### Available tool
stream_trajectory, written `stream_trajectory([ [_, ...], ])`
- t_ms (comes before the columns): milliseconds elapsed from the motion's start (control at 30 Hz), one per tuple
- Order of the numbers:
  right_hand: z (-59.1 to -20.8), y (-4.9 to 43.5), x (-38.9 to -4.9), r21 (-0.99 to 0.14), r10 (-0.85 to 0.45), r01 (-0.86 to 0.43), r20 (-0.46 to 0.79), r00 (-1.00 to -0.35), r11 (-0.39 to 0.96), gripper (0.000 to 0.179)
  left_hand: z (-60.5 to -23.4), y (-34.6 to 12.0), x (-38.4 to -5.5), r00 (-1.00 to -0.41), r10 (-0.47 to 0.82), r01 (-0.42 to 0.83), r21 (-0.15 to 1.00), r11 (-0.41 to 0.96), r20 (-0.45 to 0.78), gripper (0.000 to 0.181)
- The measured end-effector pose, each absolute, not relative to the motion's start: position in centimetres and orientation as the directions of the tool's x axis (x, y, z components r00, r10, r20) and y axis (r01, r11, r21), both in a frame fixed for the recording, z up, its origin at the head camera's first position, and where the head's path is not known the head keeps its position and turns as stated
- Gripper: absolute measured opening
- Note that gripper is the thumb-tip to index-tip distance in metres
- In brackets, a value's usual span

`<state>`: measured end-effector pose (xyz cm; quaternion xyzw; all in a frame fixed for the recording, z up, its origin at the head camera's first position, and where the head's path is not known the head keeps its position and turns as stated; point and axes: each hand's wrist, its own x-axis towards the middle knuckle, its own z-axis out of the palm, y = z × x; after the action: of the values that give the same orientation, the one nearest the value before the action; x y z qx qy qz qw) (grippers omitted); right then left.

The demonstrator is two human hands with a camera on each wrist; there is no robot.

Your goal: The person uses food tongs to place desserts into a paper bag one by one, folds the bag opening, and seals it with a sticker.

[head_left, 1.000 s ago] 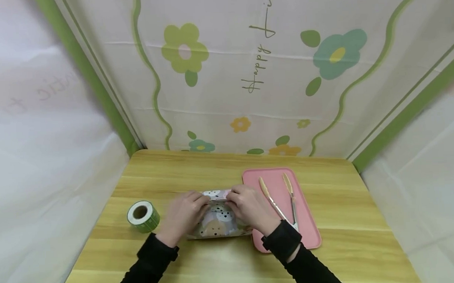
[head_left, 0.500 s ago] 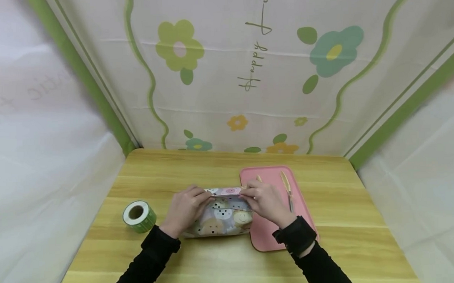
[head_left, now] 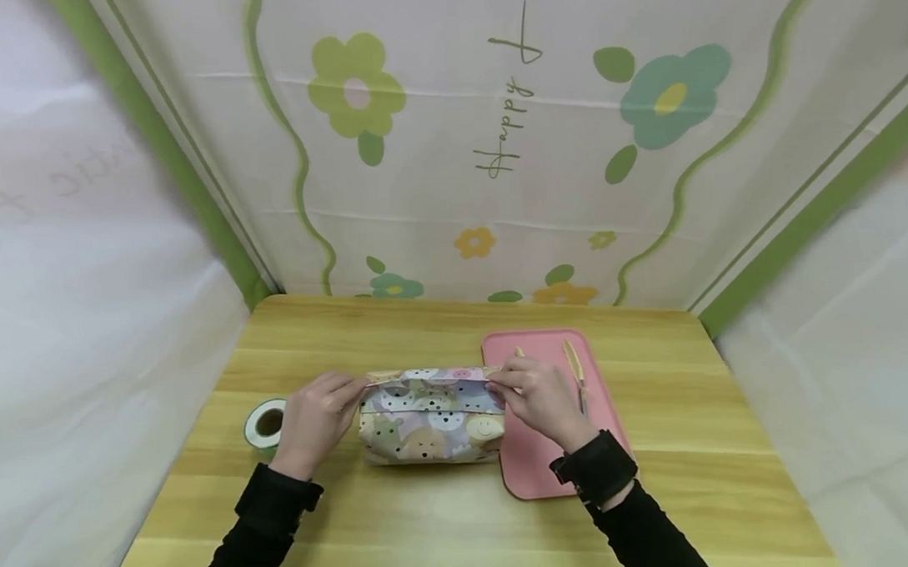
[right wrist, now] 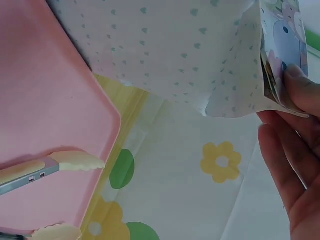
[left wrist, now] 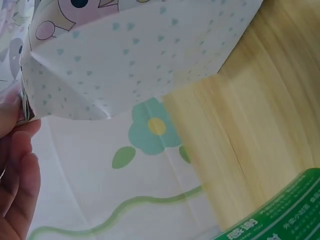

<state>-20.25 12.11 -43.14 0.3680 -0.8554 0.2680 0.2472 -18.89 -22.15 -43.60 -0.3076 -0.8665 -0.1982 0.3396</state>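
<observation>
A paper bag (head_left: pixel 433 438) printed with cartoon animals lies on the wooden table, its top folded over into a flap (head_left: pixel 435 394). At the left end of the fold my left hand (head_left: pixel 312 422) pinches the paper between thumb and fingers. My right hand (head_left: pixel 542 401) does the same at the right end. Both wrist views show the bag's side panels dotted with small hearts, the left panel (left wrist: pixel 135 65) and the right panel (right wrist: pixel 165 55). In the right wrist view the folded layers stand slightly apart beside the thumb. What the bag contains is hidden.
On the right, a pink tray (head_left: pixel 531 473) bears tongs (right wrist: pixel 50 165) with cream tips, partly covered by my right hand. Left of the bag stands a roll of green labels (head_left: pixel 264 424), partly behind my left hand. A flowered cloth (head_left: pixel 434 151) hangs beyond the table's far edge.
My left hand has slid left along the fold to the bag's left corner, near the label roll. My right hand has moved right to the other corner. The flap now shows along its full width.
</observation>
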Motion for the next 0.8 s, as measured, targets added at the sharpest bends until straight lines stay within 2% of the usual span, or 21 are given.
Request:
stream_trajectory([
  [133,-43.1,12.0,-20.2,-0.287,-0.49,-0.765,0.628,-0.604,0.576,0.011,-43.5,-22.3,-18.8,-0.603,0.359,0.663,0.197,0.723,0.712,0.02],
  [367,-42.5,11.6,-19.8,-0.298,-0.476,-0.731,0.599,-0.644,0.613,0.012,-42.6,-23.1,-18.0,-0.735,0.341,0.611,0.353,0.709,0.587,0.024],
  [467,-42.2,11.2,-19.5,-0.303,-0.489,-0.713,0.557,-0.671,0.633,0.011,-42.2,-24.2,-17.3,-0.798,0.291,0.539,0.41,0.735,0.528,0.023],
  [567,-41.8,10.9,-19.2,-0.329,-0.48,-0.687,0.524,-0.703,0.648,0.011,-41.9,-25.8,-16.9,-0.854,0.189,0.438,0.473,0.764,0.485,0.024],
  [667,-41.4,10.8,-19.0,-0.353,-0.453,-0.663,0.516,-0.727,0.661,0.01,-41.5,-27.6,-16.8,-0.885,0.095,0.346,0.507,0.789,0.456,0.032],
  [800,-41.2,10.7,-18.9,-0.38,-0.429,-0.644,0.513,-0.744,0.664,0.011,-41.1,-29.9,-16.0,-0.917,0.093,0.299,0.513,0.805,0.389,0.032],
])
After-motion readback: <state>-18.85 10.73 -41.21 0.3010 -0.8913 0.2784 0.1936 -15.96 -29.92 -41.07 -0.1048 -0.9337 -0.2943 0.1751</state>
